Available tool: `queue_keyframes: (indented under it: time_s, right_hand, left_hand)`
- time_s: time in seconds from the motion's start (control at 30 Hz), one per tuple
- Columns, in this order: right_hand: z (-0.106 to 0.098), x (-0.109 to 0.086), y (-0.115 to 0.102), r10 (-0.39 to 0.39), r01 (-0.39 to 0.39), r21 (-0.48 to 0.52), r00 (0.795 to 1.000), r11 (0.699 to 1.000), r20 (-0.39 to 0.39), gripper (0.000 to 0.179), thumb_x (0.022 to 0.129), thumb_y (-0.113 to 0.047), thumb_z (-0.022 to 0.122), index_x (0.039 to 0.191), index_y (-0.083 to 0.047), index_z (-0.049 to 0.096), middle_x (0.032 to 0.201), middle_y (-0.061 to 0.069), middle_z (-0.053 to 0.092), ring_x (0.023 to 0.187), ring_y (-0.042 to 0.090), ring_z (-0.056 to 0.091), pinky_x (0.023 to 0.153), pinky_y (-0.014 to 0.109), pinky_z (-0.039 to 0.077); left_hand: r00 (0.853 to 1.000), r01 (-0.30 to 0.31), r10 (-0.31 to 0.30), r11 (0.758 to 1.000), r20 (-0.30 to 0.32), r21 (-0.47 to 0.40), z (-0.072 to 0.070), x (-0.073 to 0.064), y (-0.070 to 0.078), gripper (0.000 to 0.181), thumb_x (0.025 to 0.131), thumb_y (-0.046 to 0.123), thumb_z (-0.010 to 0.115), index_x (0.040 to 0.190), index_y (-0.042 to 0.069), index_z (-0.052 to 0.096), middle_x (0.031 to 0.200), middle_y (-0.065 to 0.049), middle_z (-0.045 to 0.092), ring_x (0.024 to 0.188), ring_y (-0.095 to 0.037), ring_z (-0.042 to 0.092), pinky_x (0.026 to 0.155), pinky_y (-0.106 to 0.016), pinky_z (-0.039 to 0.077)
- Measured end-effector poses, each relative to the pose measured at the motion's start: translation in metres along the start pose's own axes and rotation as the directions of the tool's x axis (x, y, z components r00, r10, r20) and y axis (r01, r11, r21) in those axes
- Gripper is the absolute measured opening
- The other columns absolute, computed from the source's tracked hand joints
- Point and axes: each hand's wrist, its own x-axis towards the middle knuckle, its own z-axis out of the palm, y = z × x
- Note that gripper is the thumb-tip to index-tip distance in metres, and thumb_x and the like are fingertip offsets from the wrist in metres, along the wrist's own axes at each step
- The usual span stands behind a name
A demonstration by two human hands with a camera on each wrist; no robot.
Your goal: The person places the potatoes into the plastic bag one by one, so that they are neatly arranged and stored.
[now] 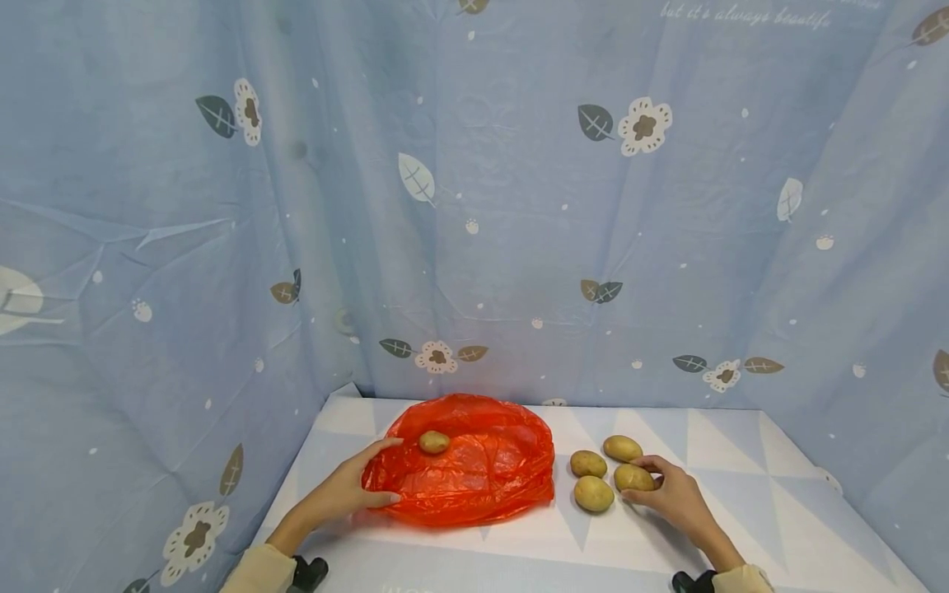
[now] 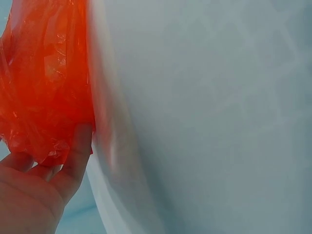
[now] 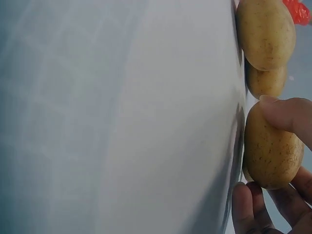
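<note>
A red plastic bag (image 1: 482, 486) lies spread on the table, with one potato (image 1: 434, 442) on its red film near the left side. At the bag's left edge, my left hand (image 1: 348, 486) holds the film between thumb and spread fingers; the left wrist view shows the fingertips (image 2: 83, 134) against it. My right hand (image 1: 678, 498) grips a potato (image 1: 633, 478) between thumb and fingers, close over the table. Beside that potato lie three others: one behind (image 1: 623, 448), one to the left (image 1: 588, 464) and one in front (image 1: 594, 494).
The table (image 1: 712, 445) has a pale cloth with triangle shapes. A blue patterned curtain (image 1: 519, 206) stands behind the table and along both sides. Dark straps (image 1: 693, 581) sit at both wrists.
</note>
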Motion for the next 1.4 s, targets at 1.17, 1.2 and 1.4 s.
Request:
queue_keyframes:
  time_s: [1.17, 1.2, 1.4]
  right_hand:
    - [-0.012, -0.003, -0.027, -0.026, 0.029, 0.072, 0.999, 0.997, -0.04, 0.07, 0.077, -0.036, 0.092, 0.134, -0.007, 0.062, 0.131, 0.019, 0.064, 0.104, 0.027, 0.061, 0.076, 0.033, 0.05]
    - [-0.012, -0.003, -0.028, -0.028, 0.031, 0.076, 0.999, 0.997, -0.04, 0.071, 0.077, -0.036, 0.092, 0.134, -0.006, 0.062, 0.131, 0.019, 0.064, 0.104, 0.027, 0.061, 0.076, 0.033, 0.05]
    - [-0.011, -0.007, -0.031, -0.035, 0.039, 0.086, 0.999, 0.996, -0.042, 0.071, 0.076, -0.035, 0.092, 0.134, -0.007, 0.062, 0.13, 0.017, 0.065, 0.105, 0.027, 0.061, 0.076, 0.033, 0.049]
  left_hand:
    - [1.0, 0.014, -0.014, 1.0, -0.017, -0.003, -0.002, -0.003, 0.002, 0.084, 0.081, 0.029, 0.089, 0.153, 0.021, 0.046, 0.157, -0.018, 0.042, 0.14, -0.044, 0.042, 0.109, -0.066, 0.04]
    - [1.0, 0.014, -0.014, 1.0, -0.017, -0.002, -0.002, -0.003, 0.002, 0.084, 0.082, 0.029, 0.089, 0.153, 0.021, 0.046, 0.157, -0.018, 0.042, 0.14, -0.045, 0.041, 0.108, -0.066, 0.041]
    - [1.0, 0.004, -0.004, 1.0, -0.001, -0.003, -0.002, -0.004, -0.001, 0.083, 0.082, 0.03, 0.088, 0.153, 0.022, 0.046, 0.158, -0.021, 0.04, 0.142, -0.047, 0.039, 0.109, -0.068, 0.038]
